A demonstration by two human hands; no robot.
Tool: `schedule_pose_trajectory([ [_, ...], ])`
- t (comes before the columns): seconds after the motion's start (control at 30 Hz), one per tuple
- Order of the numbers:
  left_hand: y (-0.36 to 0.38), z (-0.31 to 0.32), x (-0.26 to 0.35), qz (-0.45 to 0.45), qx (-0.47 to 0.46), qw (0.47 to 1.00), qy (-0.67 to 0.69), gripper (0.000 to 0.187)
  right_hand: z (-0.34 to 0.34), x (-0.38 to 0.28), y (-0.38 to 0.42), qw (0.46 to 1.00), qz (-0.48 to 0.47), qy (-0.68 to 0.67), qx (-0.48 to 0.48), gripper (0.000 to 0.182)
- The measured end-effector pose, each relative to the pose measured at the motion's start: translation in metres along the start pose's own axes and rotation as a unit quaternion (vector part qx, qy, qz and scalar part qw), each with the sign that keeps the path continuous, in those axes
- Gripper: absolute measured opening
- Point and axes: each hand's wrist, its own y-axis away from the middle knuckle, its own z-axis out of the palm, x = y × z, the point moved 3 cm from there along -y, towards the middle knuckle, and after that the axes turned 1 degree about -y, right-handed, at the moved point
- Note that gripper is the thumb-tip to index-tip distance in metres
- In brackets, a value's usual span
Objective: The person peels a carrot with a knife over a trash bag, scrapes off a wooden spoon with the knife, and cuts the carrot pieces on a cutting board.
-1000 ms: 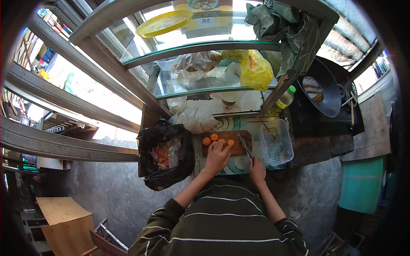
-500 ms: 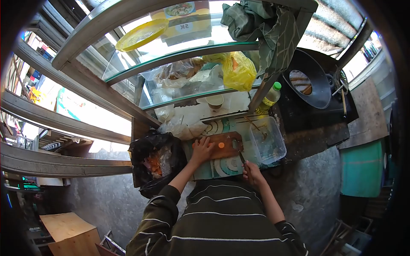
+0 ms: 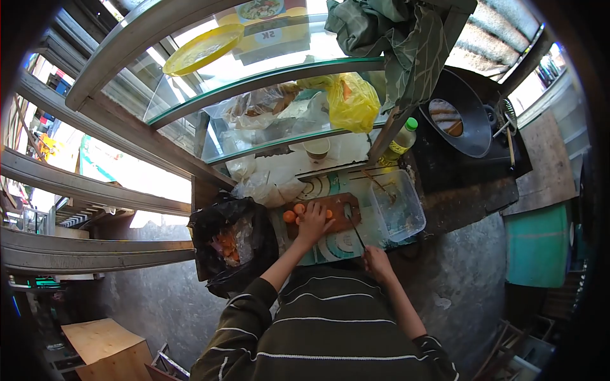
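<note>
A brown wooden cutting board [image 3: 340, 203] with an oval handle hole lies on the patterned worktop. Over its middle, my left hand [image 3: 311, 223] is palm down, thumb and fingers around an orange carrot piece [image 3: 329, 214]. More carrot pieces [image 3: 290, 216] lie at the board's left end, beside that hand; some are partly covered by it. My right hand [image 3: 378, 261] is closed round the handle of a knife [image 3: 357, 235]. The blade points up and left, its tip over the board's right part, apart from the carrot pieces.
Right of the board stands a clear plastic container [image 3: 406, 216]. A black bag-lined bin [image 3: 213, 267] with orange scraps is at the left. Behind are a glass display case [image 3: 267, 152], a green-capped bottle [image 3: 400, 143] and a dark wok [image 3: 467, 136] on the stove.
My left hand has shifted right along the board onto the single carrot piece, uncovering pieces at the left end. My right hand and the knife have moved slightly down.
</note>
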Motion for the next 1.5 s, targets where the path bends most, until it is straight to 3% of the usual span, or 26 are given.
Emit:
schedule_pose_trajectory([
  [0.17,0.002,0.001,0.007,-0.096,-0.042,0.993,0.049,0.035,0.045,-0.003,-0.045,1.0,-0.016,-0.009,0.008,0.036],
  [0.27,0.005,-0.004,0.006,-0.122,-0.021,0.989,0.08,0.031,0.056,0.003,-0.061,0.995,-0.081,0.053,0.015,0.038],
  [0.33,0.006,-0.002,0.004,-0.129,-0.012,0.985,0.11,0.029,0.06,0.0,-0.066,0.963,-0.206,0.166,0.05,0.041],
  [0.43,0.005,0.004,0.001,-0.119,-0.02,0.987,0.109,0.028,0.065,-0.009,-0.054,0.92,-0.27,0.264,0.102,0.043],
  [0.53,0.006,0.005,0.0,-0.12,-0.015,0.986,0.119,0.027,0.066,-0.02,-0.046,0.935,-0.224,0.262,0.078,0.045],
  [1.13,0.004,-0.002,-0.005,-0.103,0.025,0.975,0.194,0.025,0.066,-0.026,-0.054,0.917,-0.234,0.321,0.044,0.051],
  [1.23,0.005,0.007,-0.008,-0.109,0.011,0.974,0.197,0.024,0.063,-0.029,-0.058,0.928,-0.192,0.319,0.002,0.052],
  [1.5,0.006,0.01,-0.008,-0.095,0.02,0.977,0.191,0.026,0.065,-0.03,-0.064,0.94,-0.183,0.286,0.017,0.052],
])
